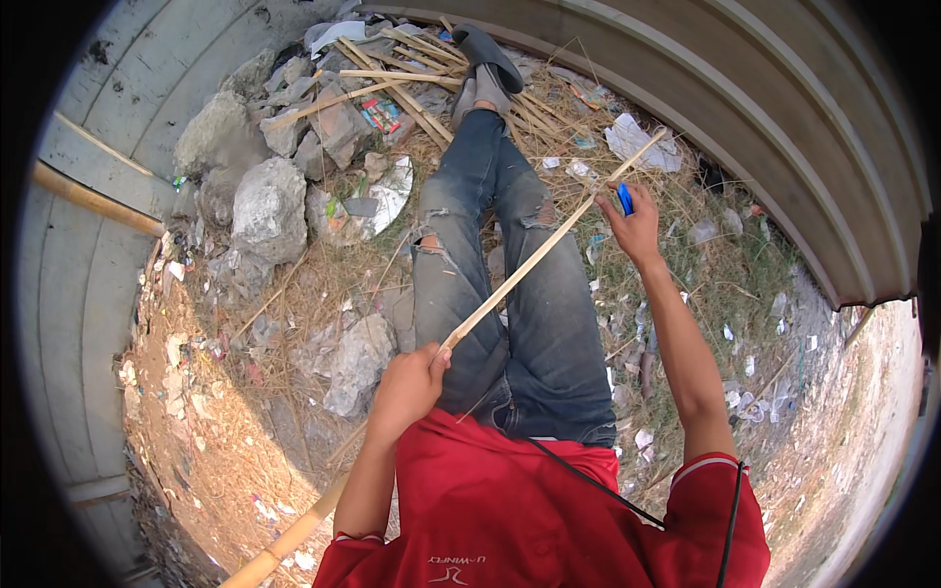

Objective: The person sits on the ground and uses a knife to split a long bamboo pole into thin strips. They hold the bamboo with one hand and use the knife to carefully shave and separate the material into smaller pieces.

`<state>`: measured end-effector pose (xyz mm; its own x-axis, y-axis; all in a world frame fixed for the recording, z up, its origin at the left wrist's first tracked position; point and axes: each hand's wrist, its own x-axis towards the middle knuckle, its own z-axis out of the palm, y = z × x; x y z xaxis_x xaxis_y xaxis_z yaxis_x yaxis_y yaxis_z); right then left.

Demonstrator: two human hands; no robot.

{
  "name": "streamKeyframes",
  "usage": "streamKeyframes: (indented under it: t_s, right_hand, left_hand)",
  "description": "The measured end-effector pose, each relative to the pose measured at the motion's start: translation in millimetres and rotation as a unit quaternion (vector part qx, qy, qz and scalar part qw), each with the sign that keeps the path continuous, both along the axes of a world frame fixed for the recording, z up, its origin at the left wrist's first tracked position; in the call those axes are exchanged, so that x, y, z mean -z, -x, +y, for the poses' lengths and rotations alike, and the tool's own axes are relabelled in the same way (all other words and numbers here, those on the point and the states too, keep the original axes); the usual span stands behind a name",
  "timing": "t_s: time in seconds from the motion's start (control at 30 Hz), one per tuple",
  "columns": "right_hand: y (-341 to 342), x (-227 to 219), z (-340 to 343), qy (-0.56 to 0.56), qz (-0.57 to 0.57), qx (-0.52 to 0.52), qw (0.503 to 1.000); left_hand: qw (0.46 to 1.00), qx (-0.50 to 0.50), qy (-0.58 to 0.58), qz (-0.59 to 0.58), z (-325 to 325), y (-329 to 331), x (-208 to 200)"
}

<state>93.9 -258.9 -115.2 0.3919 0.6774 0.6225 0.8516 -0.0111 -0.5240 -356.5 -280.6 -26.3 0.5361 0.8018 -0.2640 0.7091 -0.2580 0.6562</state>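
Down on the littered ground, closest to me, is a red shirt with a black cord running across it. A pale pole slants out at the lower left, past the person's left forearm. A little farther on, the left hand pinches a thin wooden strip between thumb and fingers. The strip lies on a slant above the torn, faded jeans, rising from the left hand over both legs and out past the right knee. Up there the right hand is curled round a blue thing, only part of which I can see, its thumb and fingertips up against the strip; I cannot tell if they grip the strip too.

Left of the legs a pale rock sits in dry grass, and beyond it a broken white disc lies beside heaped stones. Right of the far end of the strip is crumpled paper. Farther off, loose slats lie crisscrossed about the feet, one in a dark sandal, with a ribbed metal wall curving behind.
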Motion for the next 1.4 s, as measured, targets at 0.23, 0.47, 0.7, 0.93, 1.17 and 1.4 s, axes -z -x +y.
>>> streamKeyframes:
  t_s: [0.23, 0.47, 0.7, 0.93, 1.17, 1.4]
  right_hand:
    - [-29, 25, -2, 0.009, 0.17, 0.113, 0.979]
    - [-26, 32, -42, 0.199, 0.177, 0.18, 0.947]
    - [142, -67, -70, 0.262, 0.216, -0.12, 0.933]
    - [204, -77, -89, 0.345, 0.111, -0.219, 0.906]
    - [198, -68, -69, 0.292, -0.004, -0.203, 0.935]
    - [185, -58, -43, 0.208, -0.092, -0.203, 0.952]
  left_hand:
    - [0.998, -0.021, -0.006, 0.051, -1, 2, -2]
    - [0.994, -0.092, 0.051, -0.018, 1, 1, 16]
    - [0.939, -0.145, 0.19, -0.246, -7, -37, 36]
    - [0.929, -0.142, 0.188, -0.287, -11, -59, 35]
    - [0.949, -0.163, 0.116, -0.245, -5, -60, 26]
    - [0.962, -0.135, 0.036, -0.235, 8, -57, 13]
